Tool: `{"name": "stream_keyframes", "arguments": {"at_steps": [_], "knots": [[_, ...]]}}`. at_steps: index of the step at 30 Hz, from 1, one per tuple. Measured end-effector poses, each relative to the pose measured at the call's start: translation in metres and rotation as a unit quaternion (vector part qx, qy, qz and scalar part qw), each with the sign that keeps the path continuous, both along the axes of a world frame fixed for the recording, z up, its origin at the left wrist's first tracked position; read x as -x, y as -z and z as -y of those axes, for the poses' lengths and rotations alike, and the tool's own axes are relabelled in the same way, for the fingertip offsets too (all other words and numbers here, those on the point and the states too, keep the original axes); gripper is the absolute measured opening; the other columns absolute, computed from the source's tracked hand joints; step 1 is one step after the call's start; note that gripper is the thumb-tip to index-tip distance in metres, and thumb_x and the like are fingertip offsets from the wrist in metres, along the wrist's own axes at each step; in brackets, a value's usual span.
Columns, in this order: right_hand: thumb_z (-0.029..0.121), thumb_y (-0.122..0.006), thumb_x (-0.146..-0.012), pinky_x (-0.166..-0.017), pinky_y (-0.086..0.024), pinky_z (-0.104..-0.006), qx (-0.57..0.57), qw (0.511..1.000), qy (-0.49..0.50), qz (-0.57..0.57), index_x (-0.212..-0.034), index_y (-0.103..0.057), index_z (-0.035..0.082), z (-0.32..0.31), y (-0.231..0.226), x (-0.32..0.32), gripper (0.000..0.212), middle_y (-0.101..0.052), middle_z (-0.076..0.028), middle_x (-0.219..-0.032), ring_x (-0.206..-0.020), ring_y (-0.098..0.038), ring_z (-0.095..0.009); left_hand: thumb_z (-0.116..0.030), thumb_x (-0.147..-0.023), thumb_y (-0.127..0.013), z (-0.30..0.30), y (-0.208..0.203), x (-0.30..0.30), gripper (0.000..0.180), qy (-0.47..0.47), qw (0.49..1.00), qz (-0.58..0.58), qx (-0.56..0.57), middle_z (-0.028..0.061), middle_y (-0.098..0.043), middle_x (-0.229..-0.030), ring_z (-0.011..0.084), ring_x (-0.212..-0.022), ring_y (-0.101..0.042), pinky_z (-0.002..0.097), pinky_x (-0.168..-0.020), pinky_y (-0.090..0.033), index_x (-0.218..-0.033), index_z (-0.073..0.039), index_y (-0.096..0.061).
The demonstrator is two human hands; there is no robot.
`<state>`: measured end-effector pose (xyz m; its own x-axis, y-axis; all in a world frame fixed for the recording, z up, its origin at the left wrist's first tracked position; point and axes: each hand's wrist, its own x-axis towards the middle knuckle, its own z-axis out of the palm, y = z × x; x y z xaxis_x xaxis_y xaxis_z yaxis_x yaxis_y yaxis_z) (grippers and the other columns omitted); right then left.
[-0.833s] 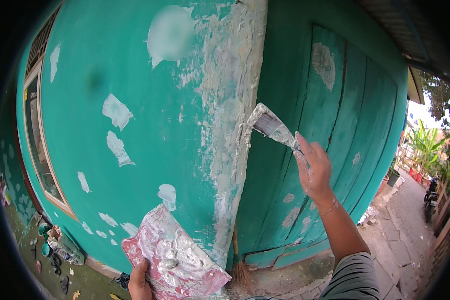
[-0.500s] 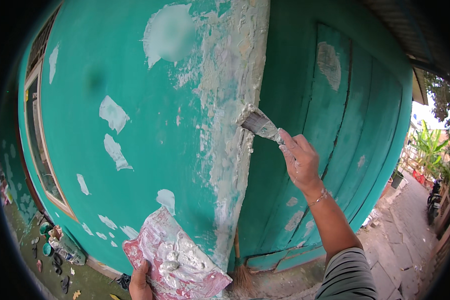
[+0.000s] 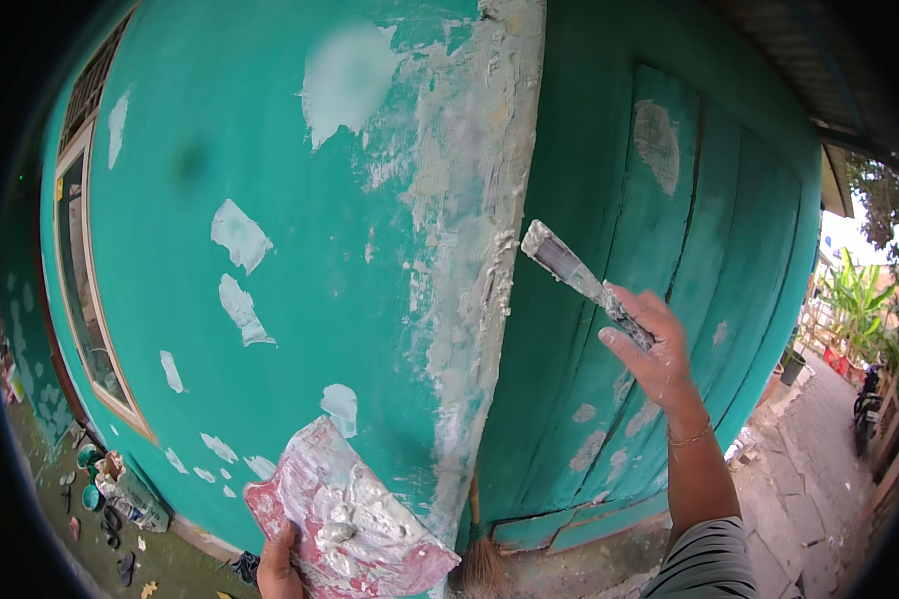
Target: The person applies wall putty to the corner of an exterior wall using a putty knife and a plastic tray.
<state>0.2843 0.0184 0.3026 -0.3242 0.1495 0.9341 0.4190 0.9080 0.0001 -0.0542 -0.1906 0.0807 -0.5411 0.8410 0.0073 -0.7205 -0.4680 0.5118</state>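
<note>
My right hand (image 3: 659, 344) grips a putty knife (image 3: 574, 272) by its handle. White putty coats the blade, which is held just right of the wall corner and looks apart from it. At the lower middle my left hand (image 3: 282, 561) clasps the edge of a pinkish-red board (image 3: 300, 479) smeared with white putty, a thick lump (image 3: 338, 529) sitting on top. The green wall's corner (image 3: 479, 190) wears a rough, wide strip of white putty from top to bottom. Smaller pale patches (image 3: 240, 235) dot the wall to its left.
A broom (image 3: 479, 554) leans at the corner's foot. Right of the corner stands a green plank door (image 3: 709, 260). A window (image 3: 82, 270) is at far left, with a sack (image 3: 135, 499) and several sandals (image 3: 112, 524) below. A paved path (image 3: 819, 449) runs along the right.
The putty knife has left the corner edge, moving right and slightly down with my right hand, and its blade has turned. The board in my left hand stays nearly in place.
</note>
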Motion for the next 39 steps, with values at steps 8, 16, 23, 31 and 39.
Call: {"name": "stream_keyframes", "arguments": {"at_steps": [8, 16, 23, 31, 39], "knots": [[0.022, -0.057, -0.102, -0.05, -0.039, -0.0216, 0.367, 0.899, -0.238, -0.028, -0.121, -0.065, -0.005, 0.009, -0.029, -0.005, 0.034, -0.057, -0.001, -0.071, -0.054, -0.049, -0.007, -0.026, -0.096, -0.057, -0.003, -0.005, -0.005, 0.047, 0.025, 1.0, -0.001, 0.01, 0.0182, -0.065, -0.122, 0.033, -0.105, -0.067, 0.0501, -0.092, -0.056, -0.133, 0.002, -0.051], [0.03, -0.06, -0.101, -0.041, -0.034, -0.0228, 0.354, 0.923, -0.141, 0.052, -0.104, -0.071, -0.003, -0.035, -0.041, 0.014, 0.035, -0.052, -0.001, -0.06, -0.046, -0.045, -0.006, -0.024, -0.095, -0.057, -0.005, -0.004, -0.005, 0.046, 0.001, 1.0, 0.0, 0.027, 0.0189, -0.065, -0.122, 0.0331, -0.104, -0.068, 0.0499, -0.09, -0.057, -0.133, 0.002, -0.051], [0.03, -0.057, -0.102, -0.04, -0.033, -0.0221, 0.359, 0.927, -0.094, 0.058, -0.102, -0.071, -0.003, -0.056, -0.045, 0.016, 0.036, -0.051, 0.0, -0.058, -0.044, -0.044, -0.006, -0.024, -0.095, -0.058, -0.003, -0.002, -0.004, 0.046, -0.011, 1.0, -0.003, 0.008, 0.018, -0.065, -0.121, 0.0324, -0.105, -0.067, 0.0495, -0.093, -0.056, -0.132, 0.002, -0.051], [0.027, -0.055, -0.102, -0.039, -0.034, -0.0227, 0.365, 0.928, -0.061, 0.054, -0.1, -0.071, -0.003, -0.039, -0.044, -0.001, 0.035, -0.052, -0.001, -0.057, -0.043, -0.043, -0.006, -0.024, -0.095, -0.058, -0.001, 0.001, 0.005, 0.048, -0.018, 1.0, -0.009, 0.007, 0.0184, -0.064, -0.122, 0.0329, -0.104, -0.067, 0.0489, -0.092, -0.055, -0.134, 0.002, -0.05], [0.01, -0.066, -0.093, -0.056, -0.039, -0.0235, 0.127, 0.992, -0.021, -0.008, -0.124, -0.067, 0.001, 0.027, -0.034, 0.005, 0.032, -0.054, -0.002, -0.075, -0.062, -0.048, -0.01, -0.023, -0.096, -0.057, -0.001, -0.003, 0.004, 0.048, 0.032, 0.999, 0.006, -0.011, 0.0201, -0.063, -0.125, 0.0342, -0.108, -0.066, 0.0521, -0.093, -0.056, -0.135, 0.002, -0.049]]}}
